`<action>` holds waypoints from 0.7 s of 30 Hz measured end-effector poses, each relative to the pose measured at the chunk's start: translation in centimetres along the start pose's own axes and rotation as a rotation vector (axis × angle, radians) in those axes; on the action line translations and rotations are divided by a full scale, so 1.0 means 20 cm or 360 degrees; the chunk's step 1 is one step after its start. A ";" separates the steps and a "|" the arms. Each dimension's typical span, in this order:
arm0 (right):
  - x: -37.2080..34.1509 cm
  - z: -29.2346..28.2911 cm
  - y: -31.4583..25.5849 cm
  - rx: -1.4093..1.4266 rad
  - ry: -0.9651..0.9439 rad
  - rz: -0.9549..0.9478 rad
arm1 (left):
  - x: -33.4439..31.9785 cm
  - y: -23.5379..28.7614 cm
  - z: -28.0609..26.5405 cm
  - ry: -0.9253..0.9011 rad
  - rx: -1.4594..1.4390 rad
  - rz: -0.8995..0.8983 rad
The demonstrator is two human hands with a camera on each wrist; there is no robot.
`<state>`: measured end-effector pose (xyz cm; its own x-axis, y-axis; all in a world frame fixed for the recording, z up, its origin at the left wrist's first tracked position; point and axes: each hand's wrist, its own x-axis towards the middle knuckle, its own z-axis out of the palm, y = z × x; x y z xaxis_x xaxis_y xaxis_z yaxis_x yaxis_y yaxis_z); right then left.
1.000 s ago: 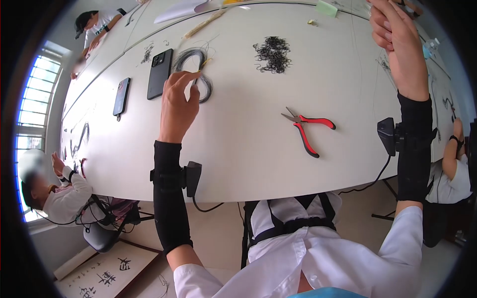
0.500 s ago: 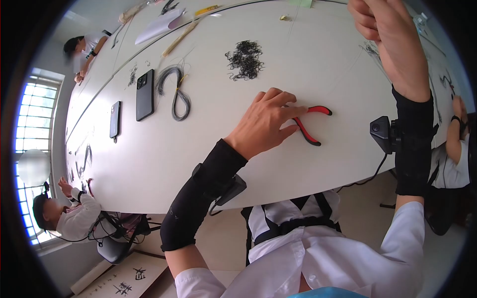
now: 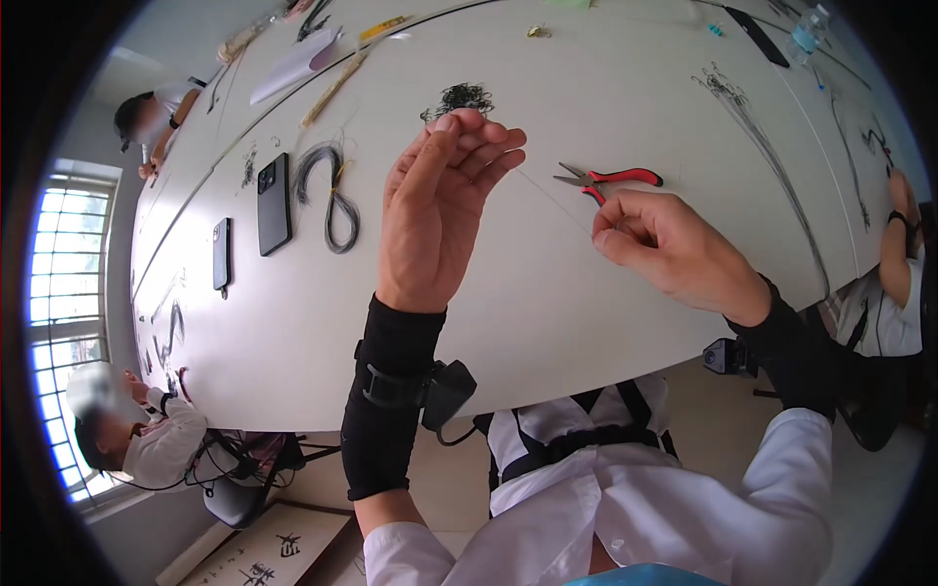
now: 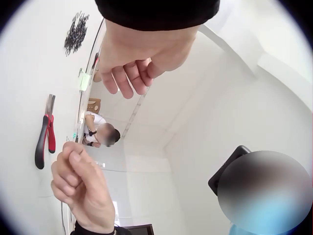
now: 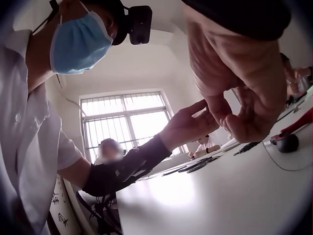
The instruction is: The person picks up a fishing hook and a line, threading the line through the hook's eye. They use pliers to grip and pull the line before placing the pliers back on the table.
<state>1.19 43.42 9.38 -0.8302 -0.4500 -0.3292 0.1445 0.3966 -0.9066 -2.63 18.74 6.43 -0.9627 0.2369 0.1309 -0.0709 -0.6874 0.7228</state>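
My right hand pinches a thin line between thumb and forefinger, its other fingers curled in. That line runs up and left to the fingertips of my left hand, which is turned palm up with its fingers loosely bent. In the left wrist view, the fingers of my left hand hang relaxed, a little apart. Just behind the left fingertips lies a heap of small black hooks, partly covered. Pliers with red and black handles lie beyond my right hand, which hides part of one handle.
At left on the white table are a large dark phone, a smaller phone and a tied coil of grey line. Long strands lie at right, near a water bottle. Other people sit around the table.
My left hand went from beside the coil across to the pliers, then back left to the hooks, turning palm up. The right hand came down from the upper right to near the pliers.
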 end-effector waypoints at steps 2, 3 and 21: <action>0.02 0.07 0.09 0.0065 -0.0031 0.0076 | -0.04 0.04 -0.08 0.0044 0.0059 -0.0013; 0.05 0.10 0.15 0.0092 -0.0014 0.0012 | -0.06 0.05 -0.13 0.0065 0.0137 -0.0021; 0.16 0.17 -0.07 -0.0197 0.0425 -0.0559 | -0.25 -0.03 0.07 0.0124 0.1736 0.0059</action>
<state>0.27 38.65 8.78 -0.9294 -0.3586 0.0870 -0.2225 0.3566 -0.9074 2.53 18.88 6.25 -0.9760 0.1583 0.1493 0.1909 0.2934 0.9367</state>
